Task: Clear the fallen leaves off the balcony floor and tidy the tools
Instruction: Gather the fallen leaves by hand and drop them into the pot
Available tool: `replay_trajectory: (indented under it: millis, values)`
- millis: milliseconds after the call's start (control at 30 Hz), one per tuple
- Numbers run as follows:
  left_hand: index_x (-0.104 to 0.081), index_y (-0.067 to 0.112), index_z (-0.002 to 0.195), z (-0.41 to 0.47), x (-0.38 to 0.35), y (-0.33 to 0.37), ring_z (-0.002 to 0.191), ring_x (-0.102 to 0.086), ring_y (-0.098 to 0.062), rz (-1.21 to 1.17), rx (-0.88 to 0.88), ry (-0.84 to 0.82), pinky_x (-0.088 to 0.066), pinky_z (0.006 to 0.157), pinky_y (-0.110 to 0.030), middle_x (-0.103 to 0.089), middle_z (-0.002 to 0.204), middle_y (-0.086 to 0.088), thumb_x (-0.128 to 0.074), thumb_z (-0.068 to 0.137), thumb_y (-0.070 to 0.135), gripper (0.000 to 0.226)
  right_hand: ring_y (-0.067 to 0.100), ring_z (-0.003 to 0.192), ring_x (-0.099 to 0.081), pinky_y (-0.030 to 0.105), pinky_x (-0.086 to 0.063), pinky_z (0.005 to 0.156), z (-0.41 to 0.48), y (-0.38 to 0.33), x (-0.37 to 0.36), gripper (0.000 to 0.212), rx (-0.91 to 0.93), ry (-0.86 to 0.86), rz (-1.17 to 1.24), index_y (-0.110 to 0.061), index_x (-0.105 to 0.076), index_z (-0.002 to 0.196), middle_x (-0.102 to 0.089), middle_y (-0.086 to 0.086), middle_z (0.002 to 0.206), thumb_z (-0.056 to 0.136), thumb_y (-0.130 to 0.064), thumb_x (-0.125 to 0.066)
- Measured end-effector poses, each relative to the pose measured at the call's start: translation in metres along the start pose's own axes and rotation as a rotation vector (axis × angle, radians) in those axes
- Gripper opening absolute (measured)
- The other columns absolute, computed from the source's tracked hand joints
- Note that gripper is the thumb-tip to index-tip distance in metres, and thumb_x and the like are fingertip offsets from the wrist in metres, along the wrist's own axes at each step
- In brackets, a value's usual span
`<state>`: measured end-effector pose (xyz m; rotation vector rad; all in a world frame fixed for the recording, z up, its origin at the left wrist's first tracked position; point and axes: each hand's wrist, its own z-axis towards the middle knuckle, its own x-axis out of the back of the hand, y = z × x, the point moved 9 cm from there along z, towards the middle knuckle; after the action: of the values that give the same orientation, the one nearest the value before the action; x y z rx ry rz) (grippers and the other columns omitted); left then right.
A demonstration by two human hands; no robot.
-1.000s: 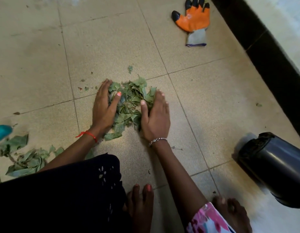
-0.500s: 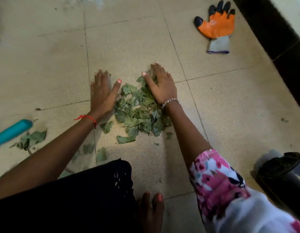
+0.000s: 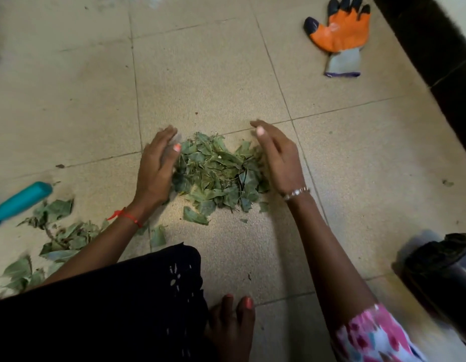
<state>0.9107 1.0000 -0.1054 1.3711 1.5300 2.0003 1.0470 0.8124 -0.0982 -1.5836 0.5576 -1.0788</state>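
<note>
Pressed up against either side of the leaf pile [image 3: 216, 176]: left hand [image 3: 154, 171] and right hand [image 3: 281, 158], edge-on, fingers loose, gripping nothing.

Both hands lay flat on floor 0.5 s ago. Now L hand [image 3: 154, 168] & R hand [image 3: 278, 158] are tipped on edge, palms inward, either side of leaf pile [image 3: 216, 173]. Pile bunched tighter, far bits raked in.
</note>
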Motion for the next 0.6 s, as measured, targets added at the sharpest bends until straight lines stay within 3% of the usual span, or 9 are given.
replay_trajectory:
  millis: [33,100,167,267,367,467,533,600]
  values:
    - [-0.036,0.019,0.143,-0.006,-0.002,-0.004,0.142,-0.02,-0.009,0.047,0.015,-0.015,-0.012,0.12,-0.042,-0.03,0.153,0.001,-0.032,0.087,0.055,0.066,0.009,0.105,-0.058,0.035,-0.048,0.091,-0.011,0.005,-0.004,0.071,0.001,-0.026,-0.11,-0.033,-0.045,0.133,-0.055,-0.003,0.131,0.079,-0.076,-0.029]
    - [-0.025,0.022,0.148,-0.017,-0.014,-0.007,0.144,-0.009,-0.005,0.174,0.007,-0.052,0.0,0.12,-0.038,-0.018,0.157,0.003,-0.024,0.083,0.064,0.078,0.013,0.138,-0.031,0.042,-0.022,0.115,-0.026,0.008,-0.022,0.077,0.044,-0.1,-0.375,-0.033,-0.031,0.142,-0.026,-0.003,0.153,0.078,-0.075,-0.022]
    - [-0.018,0.022,0.149,-0.021,-0.026,0.001,0.141,-0.007,-0.001,0.253,-0.025,-0.055,0.003,0.119,-0.035,-0.015,0.158,0.003,-0.019,0.082,0.065,0.08,0.011,0.143,-0.016,0.038,-0.006,0.119,-0.029,0.002,-0.039,0.08,0.11,-0.129,-0.541,-0.031,-0.025,0.145,-0.017,-0.003,0.156,0.078,-0.074,-0.018]
    - [-0.023,0.021,0.148,-0.017,-0.04,0.015,0.142,-0.016,-0.006,0.179,-0.023,-0.027,-0.003,0.12,-0.036,-0.024,0.155,0.002,-0.018,0.085,0.061,0.075,0.014,0.144,-0.015,0.036,-0.003,0.119,-0.025,-0.005,-0.054,0.077,0.147,-0.122,-0.594,-0.03,-0.028,0.144,-0.019,-0.001,0.156,0.08,-0.071,-0.016]
    - [-0.037,0.019,0.142,-0.013,-0.052,0.024,0.139,-0.027,-0.009,0.008,-0.002,0.007,-0.015,0.118,-0.039,-0.036,0.149,0.002,-0.02,0.086,0.056,0.069,0.017,0.142,-0.021,0.032,-0.005,0.118,-0.023,-0.008,-0.063,0.07,0.118,-0.068,-0.518,-0.024,-0.037,0.141,-0.031,0.003,0.151,0.085,-0.06,-0.013]
    - [-0.048,0.014,0.135,-0.012,-0.06,0.025,0.133,-0.039,-0.013,-0.164,0.043,0.048,-0.028,0.114,-0.041,-0.047,0.142,-0.001,-0.028,0.087,0.052,0.065,0.021,0.132,-0.038,0.035,-0.024,0.114,-0.022,-0.015,-0.07,0.063,0.07,0.062,-0.281,-0.013,-0.05,0.131,-0.048,0.009,0.139,0.088,-0.046,-0.019]
    - [-0.056,0.013,0.125,-0.011,-0.062,0.025,0.122,-0.051,-0.016,-0.332,0.102,0.067,-0.035,0.109,-0.045,-0.057,0.128,-0.004,-0.036,0.086,0.05,0.058,0.02,0.119,-0.049,0.035,-0.039,0.102,-0.021,-0.019,-0.074,0.058,0.016,0.146,-0.058,-0.007,-0.055,0.123,-0.056,0.009,0.126,0.088,-0.042,-0.024]
    - [-0.06,0.014,0.11,-0.007,-0.065,0.024,0.108,-0.057,-0.016,-0.534,0.162,0.059,-0.042,0.103,-0.041,-0.064,0.108,-0.002,-0.044,0.086,0.044,0.042,0.016,0.108,-0.053,0.03,-0.044,0.093,-0.022,-0.021,-0.077,0.053,-0.037,0.209,0.17,-0.005,-0.057,0.116,-0.059,0.008,0.117,0.088,-0.041,-0.031]
